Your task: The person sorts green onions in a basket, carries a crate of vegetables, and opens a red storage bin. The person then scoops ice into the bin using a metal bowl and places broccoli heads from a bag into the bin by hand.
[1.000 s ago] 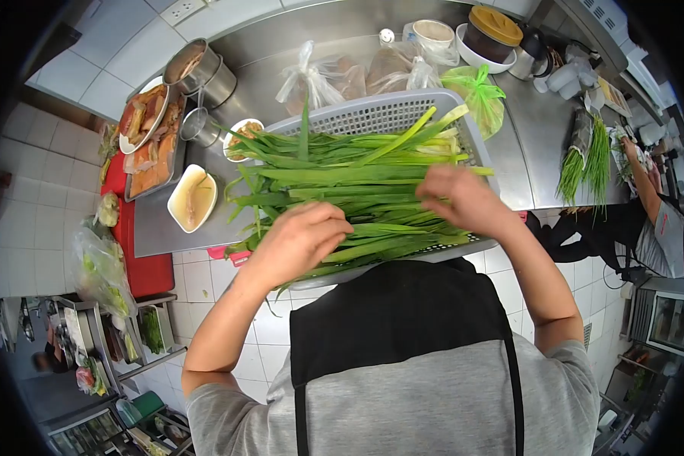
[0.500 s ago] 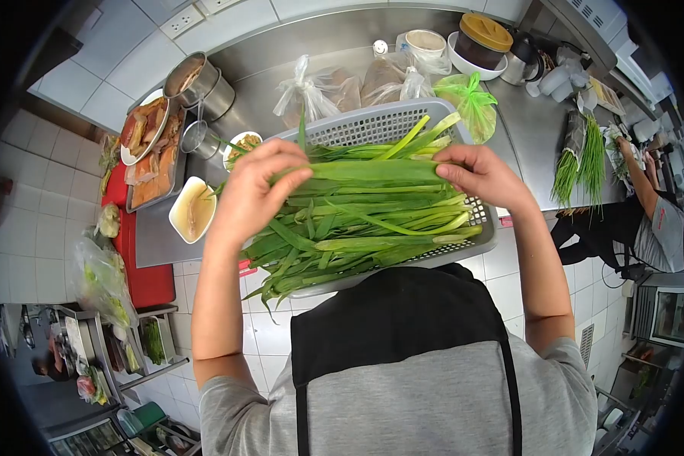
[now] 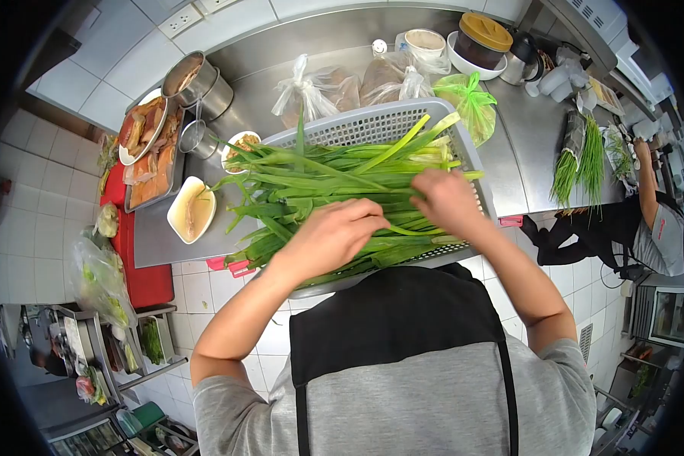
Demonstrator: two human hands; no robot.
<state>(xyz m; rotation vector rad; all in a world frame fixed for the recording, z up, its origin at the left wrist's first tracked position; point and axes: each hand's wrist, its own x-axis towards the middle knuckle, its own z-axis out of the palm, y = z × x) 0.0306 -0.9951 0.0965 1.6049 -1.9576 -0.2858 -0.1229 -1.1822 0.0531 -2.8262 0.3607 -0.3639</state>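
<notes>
A grey perforated plastic basket [image 3: 475, 152] holds a heap of leeks [image 3: 311, 182], with long flat green leaves to the left and pale stems to the right. My left hand [image 3: 338, 235] is over the near side of the heap, its fingertips pinched at a thin green leek stalk. Slightly blurred, my right hand [image 3: 448, 201] is above the basket's right part with fingers curled down among the stems. Whatever lies between those right fingertips is hidden.
Left of the basket are a white bowl of liquid [image 3: 192, 211], a tray of meat [image 3: 156, 178] and metal pots [image 3: 214, 95]. Behind it stand knotted plastic bags [image 3: 323, 91] and a green bag [image 3: 471, 106]. At right, another person [image 3: 650, 205] works near green bunches [image 3: 577, 163].
Both hands have come down toward me, and my left hand also moved right. The wide leaf held stretched between them is no longer held up; leaves at the upper left of the heap have shifted.
</notes>
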